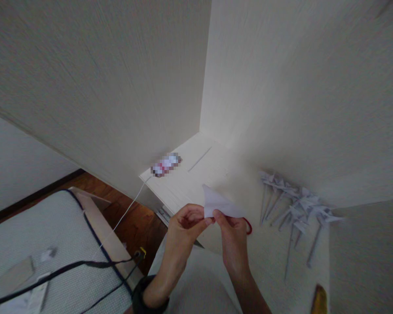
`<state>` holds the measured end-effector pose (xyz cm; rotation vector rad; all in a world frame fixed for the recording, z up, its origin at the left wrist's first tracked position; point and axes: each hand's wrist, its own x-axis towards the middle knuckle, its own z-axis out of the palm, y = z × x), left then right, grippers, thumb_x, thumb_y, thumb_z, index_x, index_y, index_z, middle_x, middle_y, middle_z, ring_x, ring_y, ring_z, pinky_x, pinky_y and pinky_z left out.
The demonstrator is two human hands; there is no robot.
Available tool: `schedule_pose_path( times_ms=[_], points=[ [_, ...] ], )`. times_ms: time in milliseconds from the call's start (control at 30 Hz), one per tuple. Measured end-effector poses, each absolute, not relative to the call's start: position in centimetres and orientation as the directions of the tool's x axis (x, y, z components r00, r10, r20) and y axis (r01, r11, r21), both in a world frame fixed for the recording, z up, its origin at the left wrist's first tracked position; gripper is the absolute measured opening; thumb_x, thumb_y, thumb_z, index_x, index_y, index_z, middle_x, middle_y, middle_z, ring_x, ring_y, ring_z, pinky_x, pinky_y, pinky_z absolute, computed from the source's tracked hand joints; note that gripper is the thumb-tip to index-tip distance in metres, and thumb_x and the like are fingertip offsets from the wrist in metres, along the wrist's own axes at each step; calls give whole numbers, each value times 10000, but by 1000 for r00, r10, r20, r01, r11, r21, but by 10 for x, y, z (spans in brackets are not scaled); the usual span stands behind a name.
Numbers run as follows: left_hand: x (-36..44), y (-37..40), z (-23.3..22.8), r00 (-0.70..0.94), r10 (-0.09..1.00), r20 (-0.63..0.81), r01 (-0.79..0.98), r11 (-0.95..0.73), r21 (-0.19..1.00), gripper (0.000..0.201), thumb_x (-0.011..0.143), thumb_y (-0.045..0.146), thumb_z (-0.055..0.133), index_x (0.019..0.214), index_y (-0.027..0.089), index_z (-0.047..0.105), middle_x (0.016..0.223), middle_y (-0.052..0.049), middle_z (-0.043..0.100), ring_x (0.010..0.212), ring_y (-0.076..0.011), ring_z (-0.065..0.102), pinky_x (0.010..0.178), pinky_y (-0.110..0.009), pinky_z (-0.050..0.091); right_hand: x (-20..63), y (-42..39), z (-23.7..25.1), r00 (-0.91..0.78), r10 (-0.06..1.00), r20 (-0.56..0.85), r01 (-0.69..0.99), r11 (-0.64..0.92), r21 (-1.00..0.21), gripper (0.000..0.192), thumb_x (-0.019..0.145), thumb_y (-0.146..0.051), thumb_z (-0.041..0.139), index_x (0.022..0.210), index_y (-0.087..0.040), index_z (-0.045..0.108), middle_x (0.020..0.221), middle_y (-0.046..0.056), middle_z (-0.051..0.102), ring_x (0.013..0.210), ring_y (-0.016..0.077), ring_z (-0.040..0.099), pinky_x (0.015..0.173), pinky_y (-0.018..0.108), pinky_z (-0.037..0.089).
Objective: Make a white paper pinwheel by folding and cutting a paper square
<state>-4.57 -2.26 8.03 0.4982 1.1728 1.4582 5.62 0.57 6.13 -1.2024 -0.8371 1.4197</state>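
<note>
Head view, left fingers [208,221] and right fingers [219,215] pinching paper [219,203], tip upper left, long edge descending rightward

Two pale, finely streaked walls, a left wall [101,87] and a right wall [291,78], meet in an upright corner behind a whitish worktop [224,168]. A greyer panel [363,253] borders the worktop at lower right. Past the left wall's edge, a plain white wall [16,161] ends in a dark baseboard [36,194] above reddish-brown wooden floor [142,231]. A light, textured mattress [52,226] with dark piping lies beside a pale wooden rail [96,218]. The light is dim, brighter near the corner.
</note>
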Motion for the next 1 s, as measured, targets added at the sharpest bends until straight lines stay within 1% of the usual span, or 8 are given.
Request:
schedule_pose_path(
  times_ms=[267, 533, 767, 900, 1000],
  points=[
    [-45, -23, 84, -262, 922, -284, -488, 127, 863, 187, 610, 209, 864, 700, 149, 712, 679, -5, 749, 659, -116, 682, 684, -197, 541, 56, 5, 58, 72, 973, -221, -285, -192, -939, 195, 680, -341, 769, 647, -153, 731, 632, 26, 713, 613, 178, 606, 603, 278, 505],
    [-44, -24, 83, -262, 925, -276, -487, 120, 865, 176, 621, 198, 852, 705, 149, 706, 680, -11, 758, 664, -118, 693, 694, -195, 543, 57, 4, 53, 81, 974, -210, -278, -181, -944, 270, 693, -368, 764, 555, -156, 668, 559, 5, 646, 560, 156, 555, 565, 268, 467],
    [-43, -24, 83, -283, 924, -258, -442, 113, 890, 158, 646, 198, 831, 704, 148, 693, 666, -6, 742, 663, -116, 684, 692, -192, 536, 57, 4, 55, 110, 975, -191, -273, -155, -950, 290, 684, -362, 759, 520, -163, 628, 543, 5, 621, 544, 149, 546, 536, 258, 461],
    [-43, -24, 83, -288, 925, -249, -438, 104, 893, 139, 655, 190, 822, 688, 153, 691, 639, 11, 726, 627, -103, 669, 660, -179, 531, 56, 4, 58, 105, 978, -183, -284, -147, -947, 211, 670, -323, 758, 568, -163, 666, 568, 12, 660, 563, 163, 575, 558, 272, 483],
    [-43, -24, 82, -292, 929, -228, -440, 82, 894, 151, 670, 204, 814, 668, 161, 670, 619, 16, 715, 618, -113, 672, 650, -191, 533, 54, 4, 59, 90, 979, -183, -302, -148, -942, 142, 639, -289, 766, 613, -174, 687, 607, 9, 698, 585, 170, 613, 595, 281, 509]
  ],
)
